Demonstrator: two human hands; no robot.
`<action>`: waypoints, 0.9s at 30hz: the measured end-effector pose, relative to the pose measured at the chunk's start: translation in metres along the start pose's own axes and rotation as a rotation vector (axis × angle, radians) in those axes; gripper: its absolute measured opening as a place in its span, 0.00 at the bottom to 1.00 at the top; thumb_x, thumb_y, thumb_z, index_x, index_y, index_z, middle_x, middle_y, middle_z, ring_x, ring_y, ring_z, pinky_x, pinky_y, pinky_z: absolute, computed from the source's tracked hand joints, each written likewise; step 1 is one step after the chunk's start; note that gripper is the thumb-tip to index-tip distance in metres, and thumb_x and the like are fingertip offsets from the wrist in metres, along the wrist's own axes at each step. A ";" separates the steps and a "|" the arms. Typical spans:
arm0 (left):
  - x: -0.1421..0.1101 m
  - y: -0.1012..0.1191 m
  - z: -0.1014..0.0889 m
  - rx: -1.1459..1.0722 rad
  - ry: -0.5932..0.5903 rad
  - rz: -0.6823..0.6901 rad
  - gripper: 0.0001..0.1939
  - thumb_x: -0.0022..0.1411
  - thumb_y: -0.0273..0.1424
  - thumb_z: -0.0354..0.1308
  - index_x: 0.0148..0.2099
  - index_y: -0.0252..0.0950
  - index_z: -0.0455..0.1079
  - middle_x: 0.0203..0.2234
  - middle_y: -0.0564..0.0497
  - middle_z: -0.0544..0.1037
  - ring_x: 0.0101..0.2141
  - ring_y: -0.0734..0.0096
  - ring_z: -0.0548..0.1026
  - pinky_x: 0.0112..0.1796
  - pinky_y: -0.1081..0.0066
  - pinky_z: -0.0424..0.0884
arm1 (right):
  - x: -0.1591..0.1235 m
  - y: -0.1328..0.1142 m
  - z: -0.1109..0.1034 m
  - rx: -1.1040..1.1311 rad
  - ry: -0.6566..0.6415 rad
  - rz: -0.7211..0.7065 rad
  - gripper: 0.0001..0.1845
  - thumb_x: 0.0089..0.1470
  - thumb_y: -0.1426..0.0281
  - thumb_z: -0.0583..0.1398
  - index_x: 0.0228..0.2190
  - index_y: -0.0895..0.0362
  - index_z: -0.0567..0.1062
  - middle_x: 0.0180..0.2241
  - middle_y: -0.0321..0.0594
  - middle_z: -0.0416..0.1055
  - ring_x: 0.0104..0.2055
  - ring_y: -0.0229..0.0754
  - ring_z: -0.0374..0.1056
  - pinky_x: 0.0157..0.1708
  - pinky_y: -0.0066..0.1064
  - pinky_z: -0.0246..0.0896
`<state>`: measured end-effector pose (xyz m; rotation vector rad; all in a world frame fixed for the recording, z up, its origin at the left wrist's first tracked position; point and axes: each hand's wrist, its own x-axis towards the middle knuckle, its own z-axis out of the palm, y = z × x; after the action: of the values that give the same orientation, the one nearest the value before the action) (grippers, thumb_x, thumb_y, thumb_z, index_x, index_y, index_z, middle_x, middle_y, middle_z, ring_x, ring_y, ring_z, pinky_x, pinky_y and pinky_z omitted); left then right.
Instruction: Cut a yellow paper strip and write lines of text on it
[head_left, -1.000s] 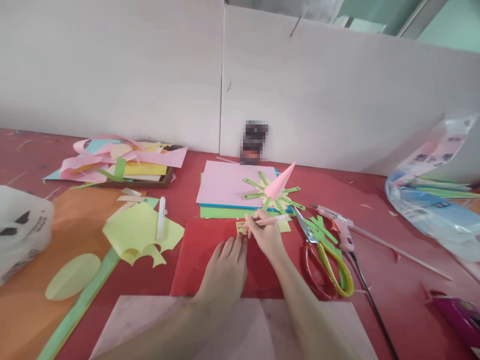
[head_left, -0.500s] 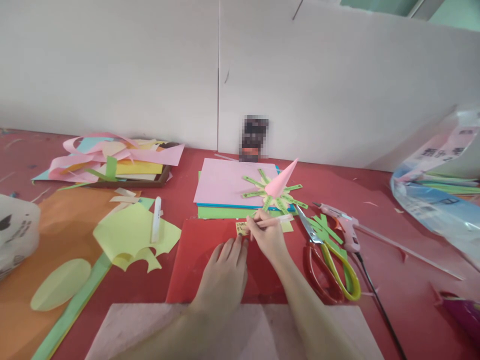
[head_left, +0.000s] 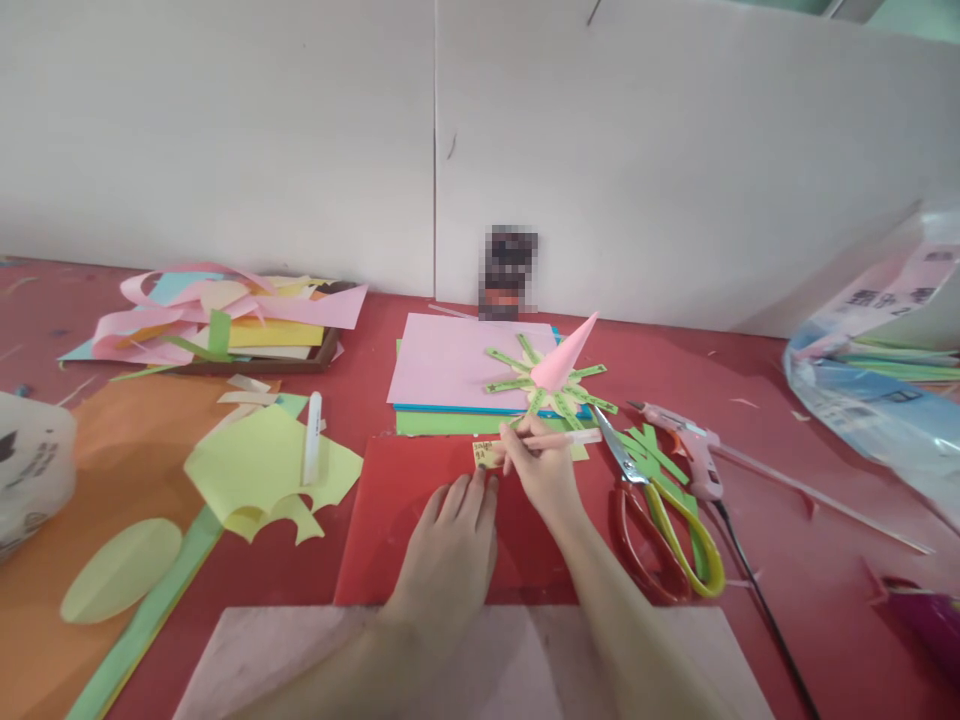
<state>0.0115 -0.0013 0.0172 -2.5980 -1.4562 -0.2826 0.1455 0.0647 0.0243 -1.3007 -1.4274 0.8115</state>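
Observation:
My right hand (head_left: 541,470) is closed around a pale pen (head_left: 574,437), its tip hidden by my fingers over a small yellow paper slip (head_left: 482,452) with dark handwriting. Flat on a red sheet (head_left: 390,510) lies my left hand (head_left: 452,530), fingers stretched out and fingertips at the slip's lower edge. Just beyond my right hand stands a pink paper cone (head_left: 564,360) on a pale flower-shaped base, with written green strips (head_left: 510,385) radiating from it. It rests partly on a stack topped by a pink sheet (head_left: 450,360).
Scissors (head_left: 660,530) with red and yellow handles lie over green strips at right. Beside them is a pink glue gun (head_left: 694,450) with a black cord. A tray (head_left: 326,350) of paper scraps, cut yellow-green paper (head_left: 255,460) and a white capped pen (head_left: 312,440) are at left.
My right hand has shifted slightly right with the pen, which leans flatter. More writing appears uncovered on the yellow slip. My left hand stays nearly in place.

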 end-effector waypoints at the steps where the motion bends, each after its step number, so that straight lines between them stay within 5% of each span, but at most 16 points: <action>1: 0.000 0.000 -0.001 0.006 -0.002 -0.001 0.21 0.62 0.25 0.42 0.56 0.31 0.63 0.51 0.45 0.70 0.49 0.60 0.68 0.47 0.62 0.66 | 0.000 -0.001 0.000 0.008 0.049 0.008 0.16 0.54 0.59 0.55 0.21 0.53 0.62 0.13 0.32 0.64 0.21 0.39 0.67 0.26 0.29 0.63; 4: -0.001 0.003 -0.002 0.024 -0.006 -0.006 0.21 0.64 0.26 0.42 0.57 0.31 0.61 0.51 0.43 0.70 0.49 0.60 0.68 0.47 0.62 0.66 | -0.001 -0.003 -0.003 -0.059 0.154 -0.024 0.12 0.56 0.59 0.53 0.29 0.54 0.68 0.25 0.38 0.73 0.30 0.41 0.70 0.34 0.31 0.65; 8: 0.000 0.008 -0.003 0.023 -0.035 -0.030 0.21 0.65 0.29 0.41 0.58 0.31 0.60 0.53 0.42 0.68 0.51 0.59 0.67 0.47 0.61 0.66 | -0.001 0.001 -0.008 -0.230 0.113 -0.154 0.13 0.59 0.62 0.50 0.36 0.53 0.71 0.39 0.43 0.73 0.42 0.44 0.68 0.44 0.35 0.62; 18: 0.000 0.010 -0.010 0.060 -0.095 -0.002 0.20 0.65 0.30 0.43 0.57 0.31 0.61 0.54 0.40 0.67 0.52 0.57 0.67 0.47 0.59 0.67 | -0.011 0.011 -0.019 -0.534 -0.085 -0.296 0.11 0.56 0.69 0.53 0.41 0.53 0.70 0.40 0.43 0.73 0.45 0.46 0.67 0.50 0.42 0.56; 27: 0.002 0.016 -0.016 0.157 -0.189 0.085 0.24 0.59 0.26 0.49 0.58 0.28 0.59 0.55 0.32 0.64 0.54 0.49 0.64 0.46 0.56 0.68 | -0.021 0.011 -0.019 -0.660 -0.122 -0.303 0.14 0.56 0.71 0.53 0.44 0.53 0.71 0.49 0.43 0.69 0.55 0.49 0.60 0.54 0.45 0.53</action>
<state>0.0245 -0.0113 0.0329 -2.6075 -1.3561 0.0873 0.1651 0.0435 0.0147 -1.4696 -2.0316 0.2137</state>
